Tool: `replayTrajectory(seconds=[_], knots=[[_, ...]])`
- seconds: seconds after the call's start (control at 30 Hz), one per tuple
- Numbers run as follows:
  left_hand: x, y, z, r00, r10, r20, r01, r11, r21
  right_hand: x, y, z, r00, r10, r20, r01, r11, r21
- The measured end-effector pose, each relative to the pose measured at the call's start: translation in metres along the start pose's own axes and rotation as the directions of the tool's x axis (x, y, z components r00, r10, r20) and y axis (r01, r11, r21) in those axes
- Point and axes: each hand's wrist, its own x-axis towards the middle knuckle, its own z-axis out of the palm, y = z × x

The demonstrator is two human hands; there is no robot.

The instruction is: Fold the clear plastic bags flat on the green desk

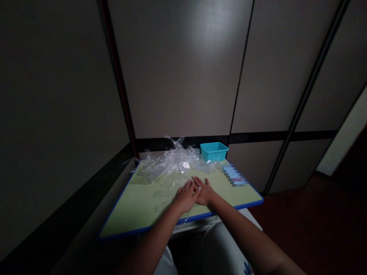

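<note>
My left hand (186, 196) lies palm down near the front edge of a yellow-green table (129, 210) with a blue rim. Beside it, touching and partly overlapping at the fingers, is my right hand (204, 192), also flat with fingers spread. A thin clear plastic sheet seems to lie flat under or just around both hands; its outline is hard to make out. Behind them, crumpled clear plastic bags (174, 160) are heaped along the back of the table.
A turquoise plastic basket (214, 154) stands at the back right. A pixelated flat item (234, 175) lies on the right side. Tall cabinet panels (183, 76) rise directly behind the table, and a dark wall borders its left side.
</note>
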Motion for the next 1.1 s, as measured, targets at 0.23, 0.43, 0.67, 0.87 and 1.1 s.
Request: replayTrajectory(seconds=[0.23, 0.43, 0.67, 0.87, 1.1], knots=[[0.003, -0.007, -0.004, 0.996, -0.087, 0.004, 0.086, 0.996, 0.022, -0.010, 0.010, 0.000, 0.995, -0.095, 0.030, 0.095, 0.995, -0.017], [-0.005, -0.035, -0.003, 0.985, -0.171, -0.006, 0.171, 0.983, 0.072, -0.014, 0.010, -0.001, 0.996, -0.089, 0.003, 0.089, 0.996, 0.024], [-0.016, -0.089, -0.017, 0.989, -0.145, -0.040, 0.149, 0.975, 0.164, -0.017, 0.009, -0.004, 0.996, -0.067, -0.051, 0.073, 0.990, 0.118], [-0.018, -0.086, -0.026, 0.970, -0.235, -0.059, 0.242, 0.956, 0.166, -0.016, 0.007, -0.001, 0.996, -0.016, -0.092, 0.028, 0.991, 0.134], [0.005, -0.027, -0.015, 0.981, 0.135, 0.138, -0.137, 0.991, 0.008, -0.014, 0.008, 0.004, 0.995, -0.034, -0.090, 0.045, 0.992, 0.119]])
